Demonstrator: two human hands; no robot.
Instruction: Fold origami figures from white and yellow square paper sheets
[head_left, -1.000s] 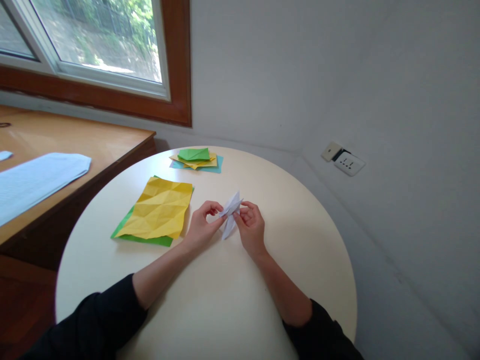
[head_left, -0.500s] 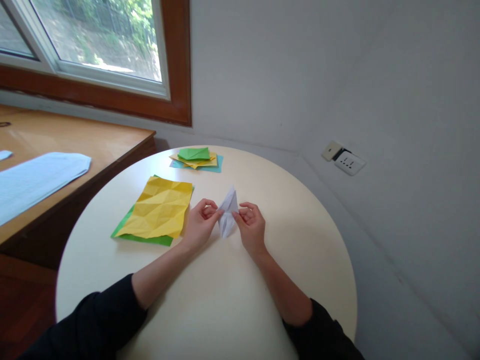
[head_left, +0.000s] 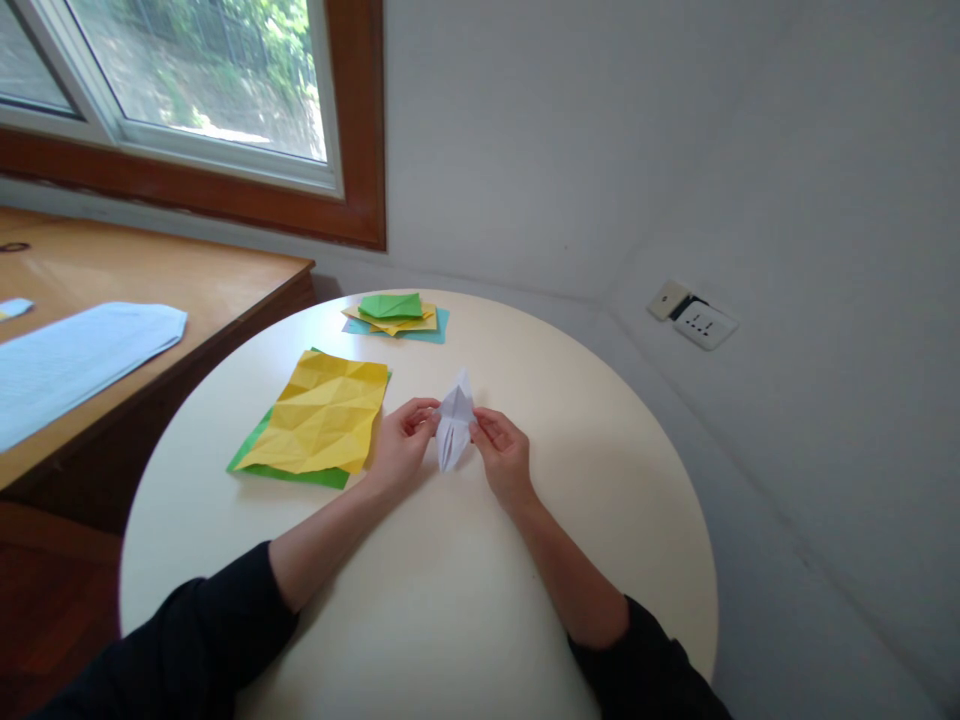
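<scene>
A small white folded paper piece point(head_left: 454, 424) stands upright, point up, above the middle of the round cream table point(head_left: 450, 600). My left hand point(head_left: 403, 452) pinches its left edge with thumb and fingertips. My right hand point(head_left: 501, 456) pinches its right edge the same way. Both forearms rest on the table, in dark sleeves.
A creased yellow sheet point(head_left: 322, 412) lies on a green sheet point(head_left: 292, 474) left of my hands. A small stack of green, yellow and teal papers point(head_left: 396, 316) sits at the far edge. A wooden desk point(head_left: 150, 290) with a pale blue paper point(head_left: 67, 355) stands left; a wall socket point(head_left: 703, 322) is right.
The white paper has turned from tilted to upright and has been pressed narrower between my hands. My hands have drawn slightly closer together.
</scene>
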